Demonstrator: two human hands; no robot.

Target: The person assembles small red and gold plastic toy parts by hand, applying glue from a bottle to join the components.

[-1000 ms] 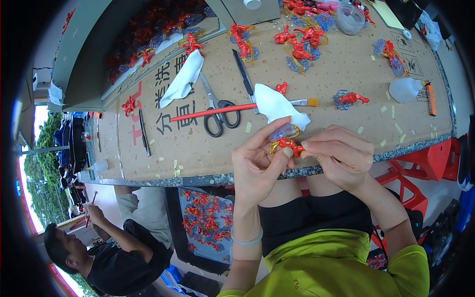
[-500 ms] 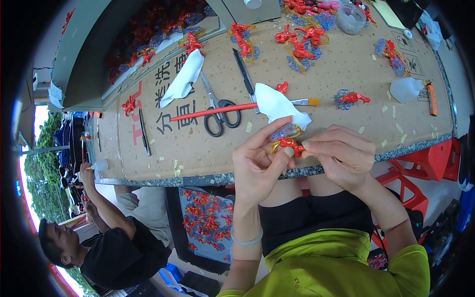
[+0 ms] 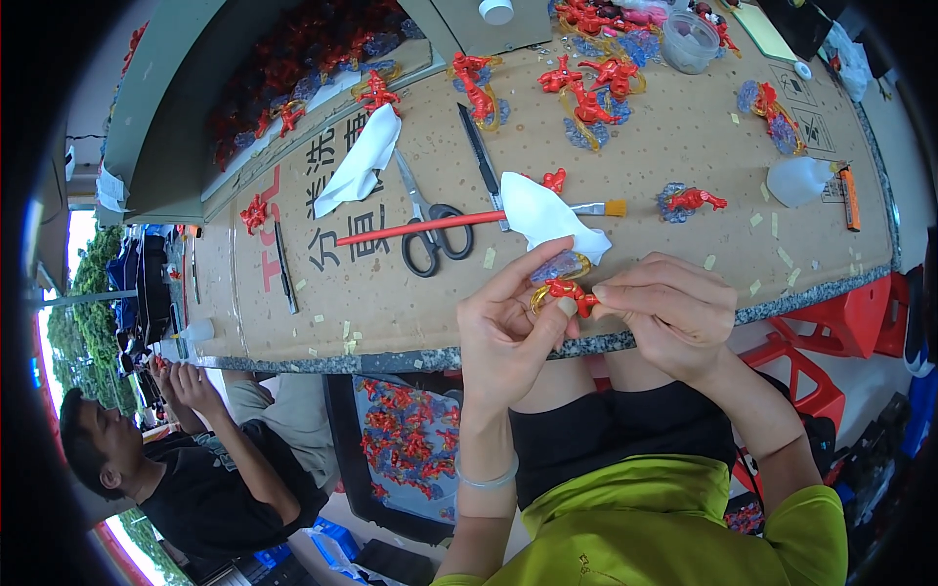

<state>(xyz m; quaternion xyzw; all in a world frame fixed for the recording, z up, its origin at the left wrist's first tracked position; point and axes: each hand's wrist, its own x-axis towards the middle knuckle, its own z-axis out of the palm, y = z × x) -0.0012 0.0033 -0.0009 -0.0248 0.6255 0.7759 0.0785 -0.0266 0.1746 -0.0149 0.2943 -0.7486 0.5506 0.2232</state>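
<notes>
A small red figurine (image 3: 564, 290) with a yellow curved part and a translucent blue piece is in my left hand (image 3: 510, 327), just over the table's near edge. My left thumb presses on it from the front while the fingers curl behind. My right hand (image 3: 677, 311) is closed, its thumb and fingertips pinching the figurine's right end. Whether something tiny is also between those fingertips, I cannot tell. Right behind my left fingers a white cloth (image 3: 549, 217) lies across a red-handled paintbrush (image 3: 420, 227).
Scissors (image 3: 431, 234), a black cutter (image 3: 480, 156) and another white cloth (image 3: 362, 161) lie on the cardboard-covered table (image 3: 625, 186). More red figurines (image 3: 590, 90) stand farther back. A squeeze bottle (image 3: 798, 180) is at the right. A tray of figurines (image 3: 410, 439) sits below the edge; a co-worker (image 3: 215, 479) sits at left.
My hands keep nearly the same grip, with the figurine turned only slightly. The co-worker at left has drawn their raised hand down and toward themselves, and their head has moved.
</notes>
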